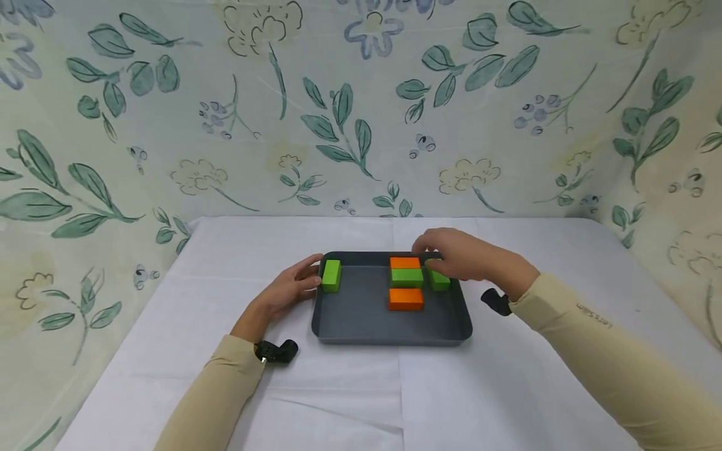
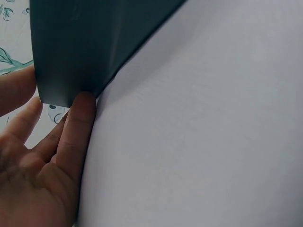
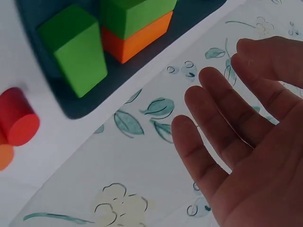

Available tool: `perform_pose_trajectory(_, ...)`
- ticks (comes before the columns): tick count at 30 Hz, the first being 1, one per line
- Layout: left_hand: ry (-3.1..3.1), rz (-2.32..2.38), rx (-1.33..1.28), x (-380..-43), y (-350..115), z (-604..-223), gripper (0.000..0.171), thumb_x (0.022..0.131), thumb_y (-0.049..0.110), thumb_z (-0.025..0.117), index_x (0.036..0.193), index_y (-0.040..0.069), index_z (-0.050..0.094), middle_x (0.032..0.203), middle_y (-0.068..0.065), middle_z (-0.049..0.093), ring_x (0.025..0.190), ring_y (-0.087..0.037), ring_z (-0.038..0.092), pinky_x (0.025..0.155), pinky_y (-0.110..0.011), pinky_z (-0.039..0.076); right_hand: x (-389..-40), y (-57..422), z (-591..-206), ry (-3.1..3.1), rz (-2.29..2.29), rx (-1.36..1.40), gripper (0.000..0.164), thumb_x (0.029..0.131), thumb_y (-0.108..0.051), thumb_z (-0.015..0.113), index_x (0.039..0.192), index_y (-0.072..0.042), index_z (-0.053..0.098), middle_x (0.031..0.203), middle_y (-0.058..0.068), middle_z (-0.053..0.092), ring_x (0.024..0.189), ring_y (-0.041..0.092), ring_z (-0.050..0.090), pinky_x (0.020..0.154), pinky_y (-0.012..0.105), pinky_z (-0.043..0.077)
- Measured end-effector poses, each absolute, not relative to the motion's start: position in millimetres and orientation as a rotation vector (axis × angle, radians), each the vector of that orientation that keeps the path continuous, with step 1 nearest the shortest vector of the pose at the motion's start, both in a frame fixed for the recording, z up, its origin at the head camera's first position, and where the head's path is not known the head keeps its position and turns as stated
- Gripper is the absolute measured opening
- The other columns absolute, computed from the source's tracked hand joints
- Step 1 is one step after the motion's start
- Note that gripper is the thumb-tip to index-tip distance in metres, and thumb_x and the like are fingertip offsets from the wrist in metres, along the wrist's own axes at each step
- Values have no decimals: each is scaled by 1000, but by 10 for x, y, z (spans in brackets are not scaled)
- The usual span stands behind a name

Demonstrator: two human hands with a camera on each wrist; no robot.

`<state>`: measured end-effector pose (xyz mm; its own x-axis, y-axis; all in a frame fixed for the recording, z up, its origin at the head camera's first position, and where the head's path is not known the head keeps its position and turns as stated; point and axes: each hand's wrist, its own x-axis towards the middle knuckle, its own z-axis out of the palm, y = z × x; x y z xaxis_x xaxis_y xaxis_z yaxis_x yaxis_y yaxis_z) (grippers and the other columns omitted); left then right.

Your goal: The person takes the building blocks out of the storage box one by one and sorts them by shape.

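Observation:
In the head view a dark grey tray [image 1: 361, 326] holds several green and orange blocks. My left hand [image 1: 287, 288] is at the tray's left side, its fingertips touching the outer wall; the left wrist view shows these fingers [image 2: 78, 127] fairly straight against the dark wall [image 2: 80, 52]. Over the tray's right back corner hovers my right hand [image 1: 459, 254], partly covering a green block [image 1: 439, 280]. The right wrist view shows that hand [image 3: 241, 127] with loosely bent fingers and nothing in them, apart from the green block [image 3: 78, 56].
A green block [image 1: 331, 276] stands at the tray's left wall. Right of centre, a green block [image 1: 407, 278] lies between orange blocks [image 1: 405, 299]. Outside the tray lies a red cylinder [image 3: 20, 118], with an orange piece [image 3: 4, 156] beside it. Floral cloth [image 1: 361, 125] hangs behind the white table [image 1: 338, 388].

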<state>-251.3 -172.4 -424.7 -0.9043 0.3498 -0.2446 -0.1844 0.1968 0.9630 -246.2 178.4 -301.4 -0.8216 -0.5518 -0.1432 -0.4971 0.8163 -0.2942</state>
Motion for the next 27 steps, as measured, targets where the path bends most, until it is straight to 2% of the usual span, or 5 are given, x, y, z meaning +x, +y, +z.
perform_pose_trajectory(11, 2082, 1753, 154, -2513, -1741, -4231, 65, 100, 19, 58, 157, 28, 28, 165, -13, 25, 149, -34, 34, 119, -52, 36, -2565, 1032, -3154, 2700, -295, -1010, 36, 95, -10, 61, 131, -10, 62, 133, 8, 64, 121, 25, 59, 109, 42, 48)
perform_pose_trajectory(19, 2065, 1763, 145, -2508, -1736, -4250, 64, 101, 17, 56, 157, 27, 28, 164, -14, 26, 148, -35, 36, 119, -52, 37, -2666, 606, -3385, 2643, -365, -991, 45, 96, -12, 59, 141, -9, 54, 138, 10, 59, 123, 24, 57, 114, 41, 44)
perform_pose_trajectory(27, 2059, 1770, 180, -2503, -1729, -4242, 63, 102, 17, 54, 158, 25, 26, 164, -15, 26, 147, -35, 36, 118, -51, 38, -2776, 420, -3577, 2646, -386, -942, 52, 95, -13, 62, 144, -5, 48, 141, 13, 55, 119, 23, 55, 113, 40, 45)
